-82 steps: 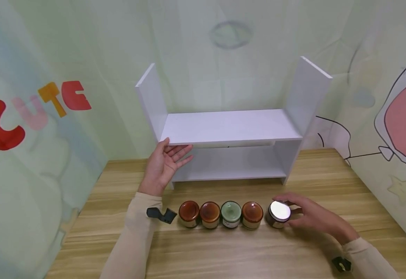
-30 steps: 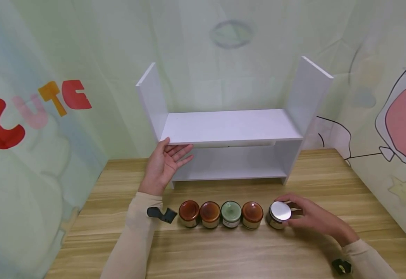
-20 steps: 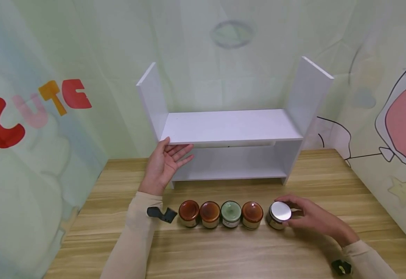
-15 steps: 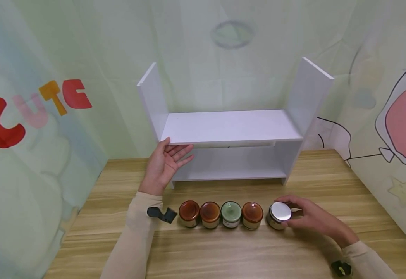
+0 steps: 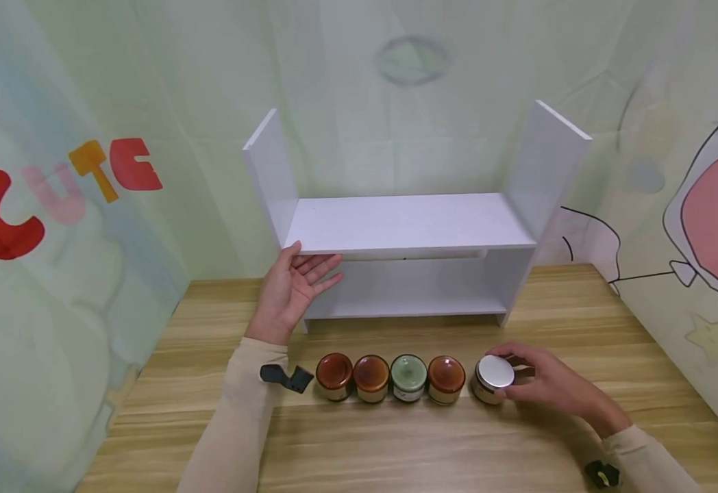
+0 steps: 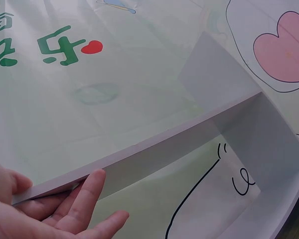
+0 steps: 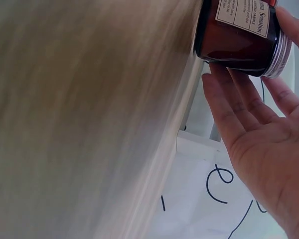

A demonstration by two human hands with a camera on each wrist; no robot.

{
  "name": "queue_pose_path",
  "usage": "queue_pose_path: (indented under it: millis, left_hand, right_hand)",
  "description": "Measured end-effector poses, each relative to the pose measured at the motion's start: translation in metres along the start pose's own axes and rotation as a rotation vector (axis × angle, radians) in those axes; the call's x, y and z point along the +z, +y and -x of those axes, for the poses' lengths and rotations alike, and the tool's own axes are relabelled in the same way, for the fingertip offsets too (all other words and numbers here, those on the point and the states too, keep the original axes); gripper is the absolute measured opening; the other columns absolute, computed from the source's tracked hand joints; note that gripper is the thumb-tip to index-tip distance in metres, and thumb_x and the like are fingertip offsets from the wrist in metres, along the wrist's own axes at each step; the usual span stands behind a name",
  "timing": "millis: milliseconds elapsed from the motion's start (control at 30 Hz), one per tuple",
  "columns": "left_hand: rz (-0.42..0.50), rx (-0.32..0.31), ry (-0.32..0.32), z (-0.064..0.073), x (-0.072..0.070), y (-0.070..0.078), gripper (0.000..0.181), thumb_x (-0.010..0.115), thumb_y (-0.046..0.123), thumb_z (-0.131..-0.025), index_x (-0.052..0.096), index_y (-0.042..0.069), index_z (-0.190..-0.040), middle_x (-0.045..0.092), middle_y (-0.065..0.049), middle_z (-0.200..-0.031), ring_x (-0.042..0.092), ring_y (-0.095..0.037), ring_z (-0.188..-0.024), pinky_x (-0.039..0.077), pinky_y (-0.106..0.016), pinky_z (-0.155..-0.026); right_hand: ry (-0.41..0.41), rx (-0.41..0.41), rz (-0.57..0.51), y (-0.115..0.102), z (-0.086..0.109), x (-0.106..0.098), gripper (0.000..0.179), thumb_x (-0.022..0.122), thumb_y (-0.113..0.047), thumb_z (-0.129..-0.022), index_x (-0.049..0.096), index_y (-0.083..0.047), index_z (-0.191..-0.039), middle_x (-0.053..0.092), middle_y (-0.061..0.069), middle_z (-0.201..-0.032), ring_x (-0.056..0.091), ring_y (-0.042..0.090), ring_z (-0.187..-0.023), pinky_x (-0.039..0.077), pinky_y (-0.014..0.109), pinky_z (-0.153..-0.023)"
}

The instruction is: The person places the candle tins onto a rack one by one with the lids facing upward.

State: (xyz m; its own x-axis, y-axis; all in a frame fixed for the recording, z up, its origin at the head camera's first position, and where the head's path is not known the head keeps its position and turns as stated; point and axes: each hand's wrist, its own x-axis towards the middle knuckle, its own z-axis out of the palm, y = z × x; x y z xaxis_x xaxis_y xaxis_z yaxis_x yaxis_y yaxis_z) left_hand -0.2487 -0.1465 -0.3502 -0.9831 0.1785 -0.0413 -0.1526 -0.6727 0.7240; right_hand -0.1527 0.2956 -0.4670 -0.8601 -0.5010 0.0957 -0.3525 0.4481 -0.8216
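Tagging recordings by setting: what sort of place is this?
Probably a staged tabletop booth: a printed backdrop closes in three sides of a wood-grain table, set with a shelf and jars.

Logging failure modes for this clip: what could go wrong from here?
1. Slip: the right hand holds the silver-lidded jar with thumb and fingertips, palm clear of it, so it might slip if lifted.
2. Knock: the gap to the nearest reddish-brown jar is narrow; a leftward move could bump it.
3. Tug: the left hand grips the white shelf at its upper board, thumb over, fingers under; a pull might shift it.
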Motion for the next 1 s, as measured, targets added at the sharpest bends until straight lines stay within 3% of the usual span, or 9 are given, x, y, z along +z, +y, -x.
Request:
queue_pose_path:
  millis: [333,767,1000]
  left_hand:
    - [0.005,-0.001,0.002,-0.001,0.000,0.000,0.034,0.045,0.033,-0.110,0.061,0.003,-0.105,0.074,-0.014,-0.104,0.074,-0.027,-0.105,0.050,-0.057,-0.100]
    - [0.007,-0.004,0.002,-0.001,0.001,0.000,0.035,0.045,0.033,-0.110,0.062,0.004,-0.100,0.074,-0.014,-0.104,0.073,-0.028,-0.106,0.045,-0.059,-0.104]
    - [0.001,-0.001,0.005,0.000,0.000,0.000,0.036,0.045,0.033,-0.110,0.063,0.005,-0.097,0.074,-0.014,-0.104,0.073,-0.028,-0.107,0.043,-0.060,-0.107]
  right_hand:
    - [0.040,0.053,-0.047,-0.002,0.000,-0.001,0.049,0.085,-0.017,-0.084,0.061,-0.013,-0.127,0.066,0.008,-0.120,0.067,0.012,-0.107,0.055,0.025,-0.090]
    - [0.123,0.101,-0.041,-0.004,-0.001,-0.006,0.050,0.084,-0.016,-0.085,0.060,-0.013,-0.129,0.063,0.009,-0.126,0.064,0.021,-0.110,0.056,0.028,-0.087]
    - [0.118,0.084,-0.054,-0.013,-0.006,-0.012,0.047,0.083,-0.017,-0.086,0.060,-0.017,-0.128,0.064,0.007,-0.121,0.065,0.016,-0.108,0.055,0.027,-0.085]
